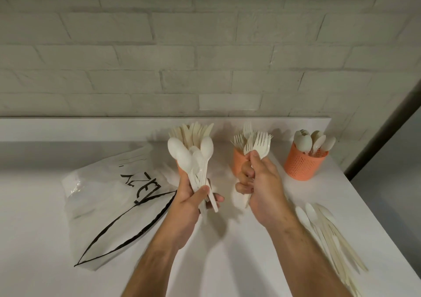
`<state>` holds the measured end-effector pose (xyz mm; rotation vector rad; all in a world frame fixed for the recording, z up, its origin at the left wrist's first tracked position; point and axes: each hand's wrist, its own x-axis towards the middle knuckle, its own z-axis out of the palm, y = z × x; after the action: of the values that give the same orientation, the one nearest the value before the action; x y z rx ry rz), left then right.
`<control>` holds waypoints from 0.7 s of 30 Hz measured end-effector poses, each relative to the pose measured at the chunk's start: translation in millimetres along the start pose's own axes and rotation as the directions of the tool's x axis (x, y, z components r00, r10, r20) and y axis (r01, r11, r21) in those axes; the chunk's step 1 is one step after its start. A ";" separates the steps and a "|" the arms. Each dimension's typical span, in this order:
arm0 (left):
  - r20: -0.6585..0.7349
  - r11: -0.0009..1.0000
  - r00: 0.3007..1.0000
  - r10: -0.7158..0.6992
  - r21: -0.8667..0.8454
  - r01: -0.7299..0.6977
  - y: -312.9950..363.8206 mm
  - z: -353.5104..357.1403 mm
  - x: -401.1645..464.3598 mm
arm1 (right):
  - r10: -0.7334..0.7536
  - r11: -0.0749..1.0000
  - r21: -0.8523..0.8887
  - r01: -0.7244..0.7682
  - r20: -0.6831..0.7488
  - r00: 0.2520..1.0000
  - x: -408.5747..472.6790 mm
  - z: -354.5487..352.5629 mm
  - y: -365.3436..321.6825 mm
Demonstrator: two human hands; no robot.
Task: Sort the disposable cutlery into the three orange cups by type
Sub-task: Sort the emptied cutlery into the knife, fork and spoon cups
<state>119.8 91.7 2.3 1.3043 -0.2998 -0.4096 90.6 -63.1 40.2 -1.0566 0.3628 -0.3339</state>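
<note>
Smooth white plastic spoons (182,157) bunched in the left hand (191,203), a bit shiny. Same plastic look on the forks (259,144) in the right hand (262,189). Orange plastic cup (303,162) right of the hands, full of small holes. Thin crinkly bag (109,196) left of the hands, glossy. Smooth matt white table (227,251) under them. Rough painted brick wall (205,46) behind.

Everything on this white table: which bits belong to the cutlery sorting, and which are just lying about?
Job:
- spoons in left hand
- forks in right hand
- three orange cups, e.g.
- loose cutlery pile

Lying about:
- plastic bag
</note>
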 end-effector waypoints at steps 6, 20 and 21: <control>-0.012 0.997 0.997 -0.070 -0.042 0.069 -8.2 -2.6 -2.2 | -0.269 0.786 -0.575 0.227 0.013 0.963 30.6 -24.5 -14.4; -0.060 0.985 0.996 -0.065 -0.164 0.055 -13.6 17.3 2.7 | -0.366 0.384 -0.882 0.273 0.126 0.922 93.0 -54.2 -51.6; -0.038 0.977 0.997 -0.073 -0.206 0.064 -12.3 18.0 1.8 | -0.345 0.378 -0.886 0.268 0.133 0.929 95.5 -55.3 -47.0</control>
<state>112.0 72.6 -5.3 1.1230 -0.1697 -0.4566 146.8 -168.9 45.0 -2.2295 0.4150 -0.5412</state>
